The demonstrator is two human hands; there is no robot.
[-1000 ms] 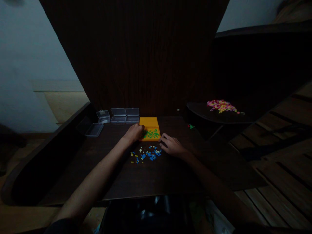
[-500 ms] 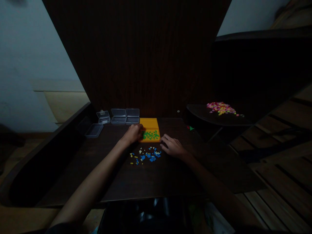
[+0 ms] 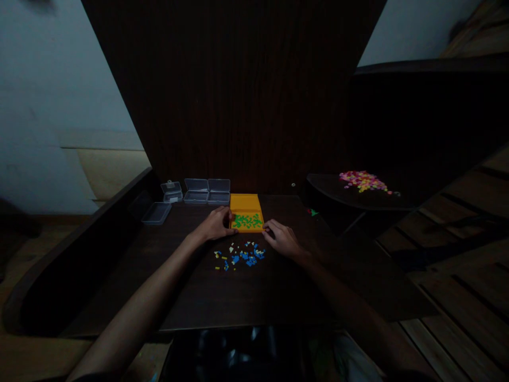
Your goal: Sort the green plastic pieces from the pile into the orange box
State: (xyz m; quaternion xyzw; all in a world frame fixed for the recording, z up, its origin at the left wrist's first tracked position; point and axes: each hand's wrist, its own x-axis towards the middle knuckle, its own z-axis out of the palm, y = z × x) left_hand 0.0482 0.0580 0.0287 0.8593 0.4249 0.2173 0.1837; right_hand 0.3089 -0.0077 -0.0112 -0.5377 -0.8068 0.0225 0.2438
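A yellow box [image 3: 245, 202] with its lid folded back lies on the dark table. Many small green pieces [image 3: 247, 220] are spread over its floor. My left hand [image 3: 217, 223] grips the box's left side, its thumb by the front edge. At the front right corner, the bent fingers of my right hand [image 3: 281, 237] hold the box's edge. Just in front of the box is a loose scatter of small blue, yellow and white building bricks [image 3: 246, 258]. The room is dim, so the exact fingertip contact is hard to make out.
Clear plastic boxes with raised lids [image 3: 207, 192] stand at the back left, near a smaller clear box [image 3: 172, 193] and a flat clear tray [image 3: 156, 213]. Pink and yellow pieces [image 3: 363, 181] are heaped on a corner shelf [image 3: 326, 183]. A raised side panel [image 3: 79, 254] bounds the left.
My left hand has drawn back from over the box's inside to its left edge. My right hand has closed in on the front right corner. The view has shifted slightly.
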